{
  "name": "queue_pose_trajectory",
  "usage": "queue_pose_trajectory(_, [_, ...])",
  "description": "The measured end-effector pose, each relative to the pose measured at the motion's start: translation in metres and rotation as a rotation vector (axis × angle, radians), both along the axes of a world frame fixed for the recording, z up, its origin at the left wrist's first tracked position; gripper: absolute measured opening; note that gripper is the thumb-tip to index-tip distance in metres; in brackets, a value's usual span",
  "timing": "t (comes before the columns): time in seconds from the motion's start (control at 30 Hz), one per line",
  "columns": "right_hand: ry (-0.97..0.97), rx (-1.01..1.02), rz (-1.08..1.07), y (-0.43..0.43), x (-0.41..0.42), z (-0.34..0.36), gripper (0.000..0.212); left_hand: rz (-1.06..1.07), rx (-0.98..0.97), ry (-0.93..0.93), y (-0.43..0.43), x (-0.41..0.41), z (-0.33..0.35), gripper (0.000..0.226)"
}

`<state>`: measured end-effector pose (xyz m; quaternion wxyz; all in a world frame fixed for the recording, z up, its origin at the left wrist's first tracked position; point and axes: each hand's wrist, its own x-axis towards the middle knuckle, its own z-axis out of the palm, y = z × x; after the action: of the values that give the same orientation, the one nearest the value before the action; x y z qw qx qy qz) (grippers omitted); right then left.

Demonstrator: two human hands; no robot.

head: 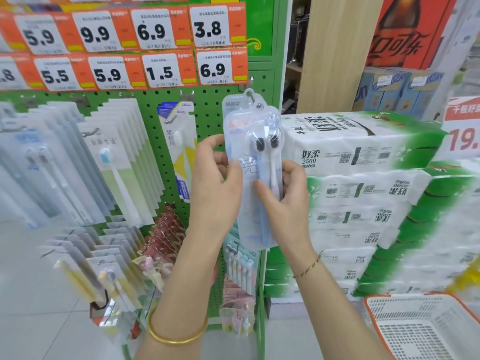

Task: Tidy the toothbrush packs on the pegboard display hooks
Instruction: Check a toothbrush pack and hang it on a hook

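One toothbrush pack (255, 157) upright, heads (260, 144) topmost.

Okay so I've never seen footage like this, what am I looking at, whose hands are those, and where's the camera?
There is no machine here. One camera sits on a person's head, looking forward and down, so you see their own arms. The left hand and right hand both grip a clear toothbrush pack by its sides, its top reaching a hook on the green pegboard. To the left hang other packs; on the right stand stacked tissue packs.
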<state>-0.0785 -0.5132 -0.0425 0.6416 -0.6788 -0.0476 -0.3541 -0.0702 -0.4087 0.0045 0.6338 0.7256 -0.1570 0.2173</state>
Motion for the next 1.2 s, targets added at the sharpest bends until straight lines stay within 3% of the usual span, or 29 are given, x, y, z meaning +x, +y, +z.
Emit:
queue_pose_trajectory(0.13, [-0.008, 0.066, 0.030, -0.005, -0.006, -0.001, 0.032, 0.002, -0.014, 0.003, -0.003, -0.009, -0.005, 0.027])
queue_pose_trajectory(0.33, [0.110, 0.131, 0.121, -0.025, -0.024, -0.017, 0.033, -0.162, 0.002, 0.165, -0.009, -0.020, -0.041, 0.010])
queue_pose_trajectory(0.43, [0.174, 0.154, 0.171, -0.038, -0.034, -0.031, 0.020, -0.176, -0.011, 0.229, -0.015, -0.024, -0.062, 0.013])
queue_pose_trajectory(0.6, [0.315, 0.230, 0.253, -0.057, -0.047, -0.050, 0.016, -0.198, -0.046, 0.376, -0.025, -0.023, -0.092, 0.016])
queue_pose_trajectory(0.8, [0.364, 0.358, 0.127, -0.055, -0.050, -0.068, 0.009, -0.369, 0.008, 0.531, -0.023, -0.030, -0.116, 0.023])
queue_pose_trajectory(0.93, [0.393, 0.369, 0.105, -0.051, -0.052, -0.078, 0.014, -0.334, 0.029, 0.558, -0.021, -0.034, -0.125, 0.023])
queue_pose_trajectory(1.2, [0.529, 0.269, 0.278, -0.060, -0.065, -0.089, 0.011, -0.267, 0.006, 0.539, -0.021, -0.041, -0.131, 0.022])
